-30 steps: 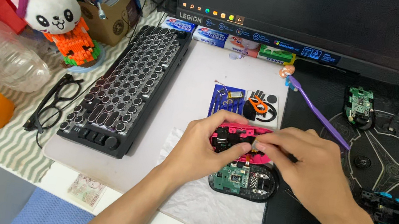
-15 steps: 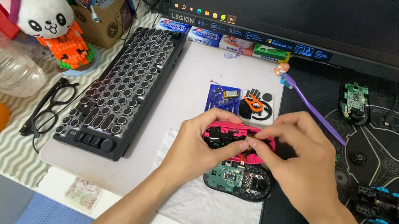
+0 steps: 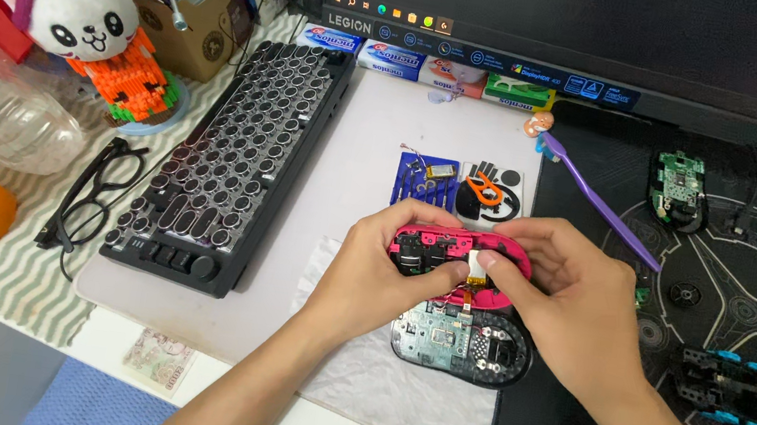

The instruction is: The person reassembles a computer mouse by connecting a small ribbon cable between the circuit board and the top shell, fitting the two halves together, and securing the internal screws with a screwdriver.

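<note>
1. Head view, hands. The left hand [image 3: 368, 275] and right hand [image 3: 573, 304] both grip a pink mouse shell [image 3: 455, 263], turned inside-up. The left hand's fingers curl over the shell's left end with the thumb pressed on its inner face. The right hand wraps the right end, its thumb and forefinger pinching a small silver battery pack [image 3: 478, 266] seated inside the shell.

2. Head view, position. The shell is held just above the black mouse base with its green circuit board [image 3: 459, 340], which lies on a white cloth [image 3: 392, 397]. A short lead appears to run from the battery pack down to that base.

3. Head view, orientation. The shell's long axis runs left to right, roughly parallel to the monitor [image 3: 573, 23] edge beyond the base; which end is the front cannot be told.

4. Handling, by judgement. The shell looks light, stiff and thin-walled, with fragile clips; the outer rim is the safest hold. The lead looks delicate, so the shell should not be pulled far from the base.

5. Head view, surroundings. A black keyboard [image 3: 228, 162] lies left of the base, a purple toothbrush [image 3: 597, 202] beyond it to the right.
</note>
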